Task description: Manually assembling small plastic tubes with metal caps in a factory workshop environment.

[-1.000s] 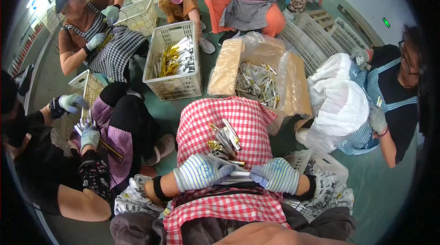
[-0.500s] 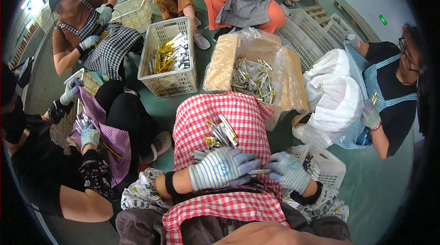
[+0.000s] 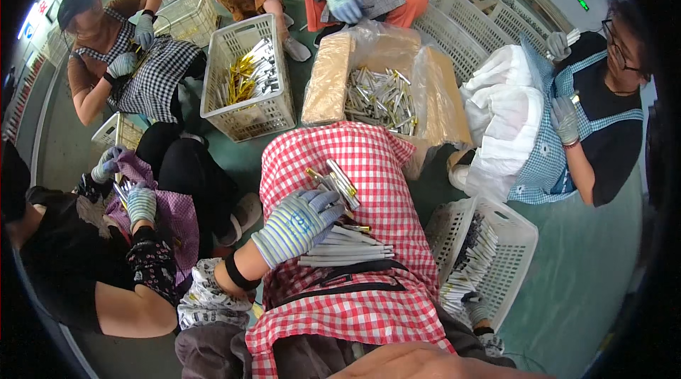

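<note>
My left hand (image 3: pixel 299 226), in a striped white-and-blue glove, lies over a pile on my lap, its fingers stretched across slim metal tubes. Beyond its fingertips lie several silver tubes (image 3: pixel 340 184), some with gold-coloured ends. A row of whitish tubes (image 3: pixel 346 251) rests just below the hand on my red-and-white checked apron (image 3: pixel 376 187). My right hand (image 3: pixel 478 309), also gloved, is down at the near end of the white plastic crate (image 3: pixel 521 237) on my right, beside the whitish tubes (image 3: pixel 472 265) stacked in it. Its fingers are too hidden to read.
Ahead stands a plastic-lined cardboard box (image 3: pixel 326 81) of loose silver tubes. Left of it, a white crate (image 3: pixel 245 120) holds gold and silver tubes. Co-workers sit around: one close at left (image 3: pixel 64 258), one at right (image 3: pixel 603 109), others farther off. Empty-looking crates (image 3: pixel 461 20) stand behind.
My hands have parted: the right moved from my lap down to the crate, while the left shifted left and up over the tubes. The whitish row on my lap is now uncovered.
</note>
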Available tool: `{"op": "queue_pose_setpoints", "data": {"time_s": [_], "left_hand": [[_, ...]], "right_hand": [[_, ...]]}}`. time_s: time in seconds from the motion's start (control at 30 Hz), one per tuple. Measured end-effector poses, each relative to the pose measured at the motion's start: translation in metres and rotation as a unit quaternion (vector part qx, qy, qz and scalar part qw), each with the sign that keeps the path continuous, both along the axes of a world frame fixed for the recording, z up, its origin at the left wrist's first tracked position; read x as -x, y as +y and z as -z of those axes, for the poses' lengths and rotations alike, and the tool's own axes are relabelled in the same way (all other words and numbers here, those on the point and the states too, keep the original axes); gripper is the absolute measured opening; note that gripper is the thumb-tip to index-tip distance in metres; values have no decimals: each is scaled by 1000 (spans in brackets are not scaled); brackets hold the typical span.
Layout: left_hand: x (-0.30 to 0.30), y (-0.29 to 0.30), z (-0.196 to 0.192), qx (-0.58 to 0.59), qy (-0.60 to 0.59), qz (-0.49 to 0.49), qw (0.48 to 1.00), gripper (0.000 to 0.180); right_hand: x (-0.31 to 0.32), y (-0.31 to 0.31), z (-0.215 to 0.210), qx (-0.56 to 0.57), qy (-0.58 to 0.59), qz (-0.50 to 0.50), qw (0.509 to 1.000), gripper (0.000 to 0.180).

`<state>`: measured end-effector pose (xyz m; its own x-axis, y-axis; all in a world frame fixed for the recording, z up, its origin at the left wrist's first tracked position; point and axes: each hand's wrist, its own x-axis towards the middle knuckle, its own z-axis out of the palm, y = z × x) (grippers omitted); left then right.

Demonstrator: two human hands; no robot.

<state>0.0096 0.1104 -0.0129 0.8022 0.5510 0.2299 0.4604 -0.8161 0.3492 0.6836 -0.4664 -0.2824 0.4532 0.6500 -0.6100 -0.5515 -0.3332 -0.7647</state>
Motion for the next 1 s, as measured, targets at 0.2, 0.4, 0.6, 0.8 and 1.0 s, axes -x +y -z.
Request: {"op": "queue_pose_setpoints", "data": {"time_s": [0.2,0.4,0.6,0.8,1.0], "left_hand": [[-15,-23,3,-62,96,-3,993,37],[-6,-39,6,-64,130,14,989,39],[6,-30,17,-55,90,-24,994,41],[12,-20,31,-82,33,-33,996,35],[15,-21,43,-93,7,-46,995,33]], "right_hand": [[168,182,-6,367,-504,-522,582,19],[158,198,2,367,-519,-522,569,20],[161,152,28,389,-491,-559,543,20],[157,137,41,402,-479,-576,526,21],[152,142,60,401,-484,-577,521,22]]}}
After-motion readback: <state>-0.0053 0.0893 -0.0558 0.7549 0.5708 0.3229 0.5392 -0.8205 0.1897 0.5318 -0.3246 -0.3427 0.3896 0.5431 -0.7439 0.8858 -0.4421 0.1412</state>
